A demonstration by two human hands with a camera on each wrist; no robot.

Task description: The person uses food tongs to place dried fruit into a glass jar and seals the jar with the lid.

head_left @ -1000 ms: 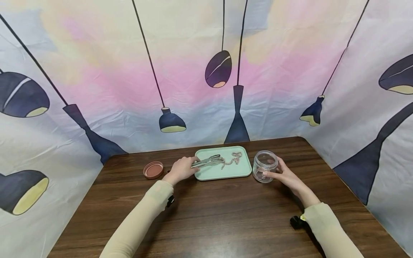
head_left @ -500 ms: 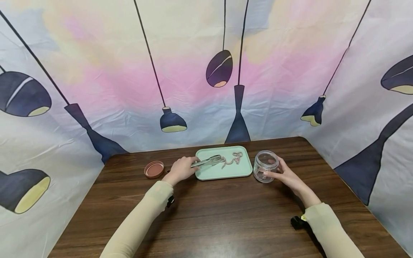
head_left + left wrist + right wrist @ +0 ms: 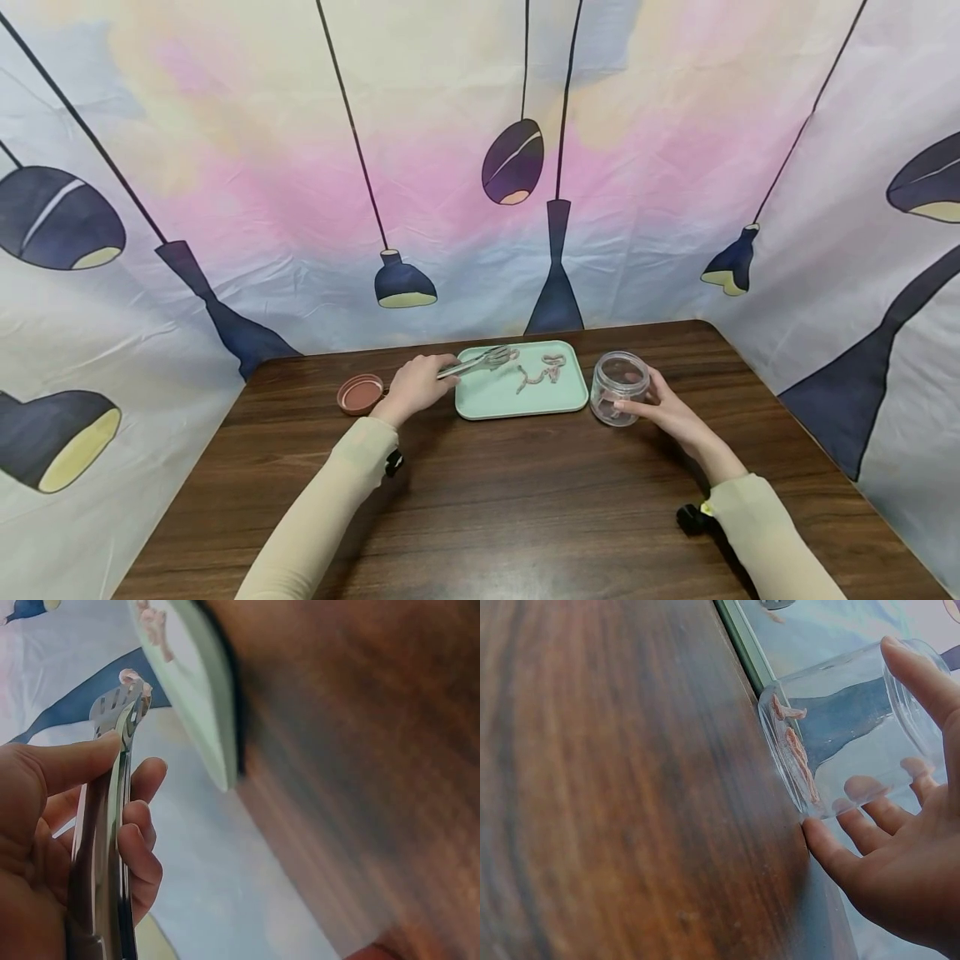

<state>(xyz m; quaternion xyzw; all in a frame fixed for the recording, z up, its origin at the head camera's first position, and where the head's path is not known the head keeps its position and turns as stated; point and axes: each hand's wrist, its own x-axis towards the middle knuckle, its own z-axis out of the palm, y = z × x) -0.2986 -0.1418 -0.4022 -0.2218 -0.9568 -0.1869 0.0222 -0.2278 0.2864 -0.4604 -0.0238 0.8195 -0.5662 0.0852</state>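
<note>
Head view: metal tongs (image 3: 480, 362) are gripped by the left hand (image 3: 414, 387) above the green tray (image 3: 517, 400) — the clear jar (image 3: 618, 387) is clasped by the right hand (image 3: 663, 408).

Left wrist view: fingers (image 3: 139, 847) are curled round the tongs (image 3: 112, 817).

Right wrist view: the jar (image 3: 847, 727) — standing on the table (image 3: 630, 787) — is held between curled fingers (image 3: 866, 825) and thumb.

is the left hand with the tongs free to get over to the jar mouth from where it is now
Probably yes. The left hand holds the tongs raised above the tray; the jar stands open-topped right of it, and the right hand steadies only its side.

Long pale-yellow sleeves (image 3: 322, 500) on both arms; small black wrist devices (image 3: 692, 518); bare hands.
</note>
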